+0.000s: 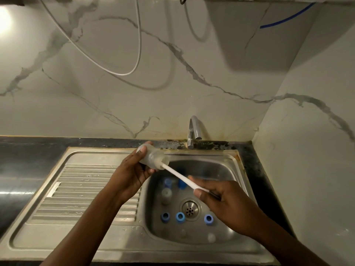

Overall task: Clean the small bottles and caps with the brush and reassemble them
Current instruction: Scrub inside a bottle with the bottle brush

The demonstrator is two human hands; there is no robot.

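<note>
Left hand [132, 169] wraps a small clear bottle [151, 159], fingers curled under it and thumb pressed on top, holding it above the back-left corner of the sink [238, 169]. The bottle lies nearly sideways with its mouth facing the basin, probably so that drips fall into the sink and the brush gets a straight line in. Right hand [221, 198] pinches the white brush [180, 176] handle between thumb and fingers, low on the stem, over the middle of the sink; the head end is inside the bottle mouth (bristles hidden by cloudy plastic, can't confirm depth). The grip far from the head looks chosen for reach and a twisting scrub.

On the sink floor: three blue caps [180, 217] stand open side up along the near side of the drain [190, 209], apparently waiting their turn. More bottles [166, 194] lie on the far-left side of the drain, at least two with blue ends, too blurred to tell if capped. Two pale round items sit at the near edge of the sink, unclear.

The tap [194, 131] behind the sink shows no water running.

Judgement: scrubbing stage, early; caps untouched, nothing reassembled.
</note>
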